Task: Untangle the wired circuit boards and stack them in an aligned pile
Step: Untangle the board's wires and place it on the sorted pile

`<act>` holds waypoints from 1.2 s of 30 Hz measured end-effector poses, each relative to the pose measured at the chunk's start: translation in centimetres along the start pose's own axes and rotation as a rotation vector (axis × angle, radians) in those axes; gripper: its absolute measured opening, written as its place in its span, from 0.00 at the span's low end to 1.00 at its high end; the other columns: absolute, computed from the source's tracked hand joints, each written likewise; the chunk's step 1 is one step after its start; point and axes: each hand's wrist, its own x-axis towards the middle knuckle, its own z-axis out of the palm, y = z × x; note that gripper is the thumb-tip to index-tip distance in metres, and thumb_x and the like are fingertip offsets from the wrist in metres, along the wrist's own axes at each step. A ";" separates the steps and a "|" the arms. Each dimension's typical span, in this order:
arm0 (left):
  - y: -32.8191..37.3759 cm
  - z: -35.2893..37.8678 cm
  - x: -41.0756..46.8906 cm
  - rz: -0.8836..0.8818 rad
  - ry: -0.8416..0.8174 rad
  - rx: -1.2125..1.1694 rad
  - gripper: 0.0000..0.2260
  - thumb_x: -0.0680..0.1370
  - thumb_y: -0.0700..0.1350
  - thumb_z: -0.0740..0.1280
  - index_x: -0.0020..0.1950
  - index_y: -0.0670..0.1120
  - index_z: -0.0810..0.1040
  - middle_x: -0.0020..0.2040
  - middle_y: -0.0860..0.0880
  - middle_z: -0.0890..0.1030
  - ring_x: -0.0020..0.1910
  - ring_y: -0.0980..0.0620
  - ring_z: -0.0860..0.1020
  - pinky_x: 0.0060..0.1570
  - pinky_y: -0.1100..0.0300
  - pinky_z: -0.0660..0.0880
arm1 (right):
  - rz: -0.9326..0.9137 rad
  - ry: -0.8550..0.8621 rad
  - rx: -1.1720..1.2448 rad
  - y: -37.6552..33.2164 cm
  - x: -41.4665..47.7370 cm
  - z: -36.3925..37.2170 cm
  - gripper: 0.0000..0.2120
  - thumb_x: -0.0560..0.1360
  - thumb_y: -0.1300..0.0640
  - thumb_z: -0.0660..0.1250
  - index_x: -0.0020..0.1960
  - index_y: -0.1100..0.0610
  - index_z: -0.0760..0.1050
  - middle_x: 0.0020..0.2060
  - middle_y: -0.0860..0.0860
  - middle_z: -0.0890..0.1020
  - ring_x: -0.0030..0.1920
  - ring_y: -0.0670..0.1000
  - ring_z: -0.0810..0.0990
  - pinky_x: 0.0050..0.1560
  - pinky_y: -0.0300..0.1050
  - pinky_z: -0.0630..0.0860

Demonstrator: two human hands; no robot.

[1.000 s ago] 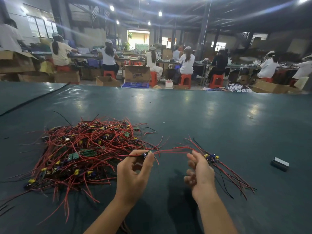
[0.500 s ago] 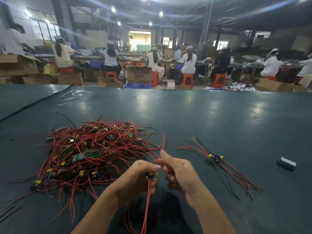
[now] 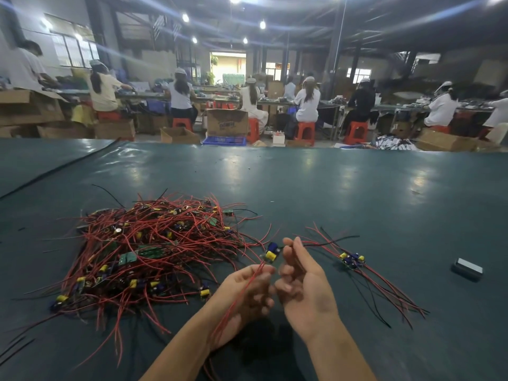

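Red wires (image 3: 248, 281) gripped by curled, palm-up left hand (image 3: 255, 296); right hand (image 3: 305, 284) fingers (image 3: 298, 247) pinch circuit board's (image 3: 270, 254) black wire (image 3: 330, 242).

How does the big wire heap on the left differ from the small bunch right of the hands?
The tangled heap of red-wired circuit boards is far larger than the small bundle of wired boards. The heap's wires cross every way; the bundle's run roughly parallel. Boards are scattered through the heap but clustered in the bundle. Both lie on the dark green table and carry yellow and blue components.
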 end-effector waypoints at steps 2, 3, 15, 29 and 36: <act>-0.3 0.0 -0.1 0.116 -0.057 0.126 0.16 0.72 0.44 0.74 0.58 0.44 0.79 0.39 0.45 0.81 0.33 0.52 0.78 0.33 0.62 0.75 | -0.010 -0.025 0.133 -0.3 -0.1 -0.1 0.09 0.70 0.52 0.69 0.46 0.57 0.81 0.33 0.47 0.81 0.23 0.42 0.69 0.17 0.33 0.61; -0.4 0.0 -0.2 0.184 -0.064 0.182 0.16 0.71 0.45 0.76 0.57 0.47 0.80 0.40 0.45 0.81 0.34 0.51 0.77 0.35 0.60 0.75 | -0.012 -0.026 0.175 -0.3 -0.1 -0.2 0.10 0.71 0.52 0.69 0.47 0.57 0.81 0.34 0.47 0.82 0.23 0.41 0.69 0.17 0.33 0.61; -0.9 1.5 0.1 0.637 0.440 0.190 0.15 0.68 0.59 0.70 0.38 0.47 0.84 0.31 0.48 0.80 0.28 0.56 0.74 0.29 0.65 0.73 | -0.194 0.177 -0.260 3.2 -1.2 1.2 0.11 0.75 0.54 0.71 0.35 0.53 0.86 0.35 0.52 0.86 0.23 0.43 0.69 0.26 0.39 0.68; -0.5 1.8 0.0 0.369 0.440 -0.206 0.18 0.60 0.54 0.77 0.42 0.43 0.86 0.40 0.42 0.84 0.38 0.47 0.82 0.43 0.54 0.79 | -0.393 0.177 -0.480 4.4 -1.6 1.7 0.12 0.74 0.56 0.73 0.34 0.46 0.86 0.34 0.50 0.86 0.36 0.46 0.85 0.35 0.34 0.78; -0.6 2.1 -0.1 0.394 0.450 -0.082 0.16 0.61 0.57 0.76 0.38 0.45 0.85 0.37 0.44 0.84 0.34 0.49 0.83 0.35 0.59 0.78 | -0.327 0.208 -0.441 4.3 -1.2 1.4 0.13 0.75 0.57 0.71 0.34 0.47 0.86 0.33 0.50 0.85 0.35 0.46 0.84 0.35 0.38 0.81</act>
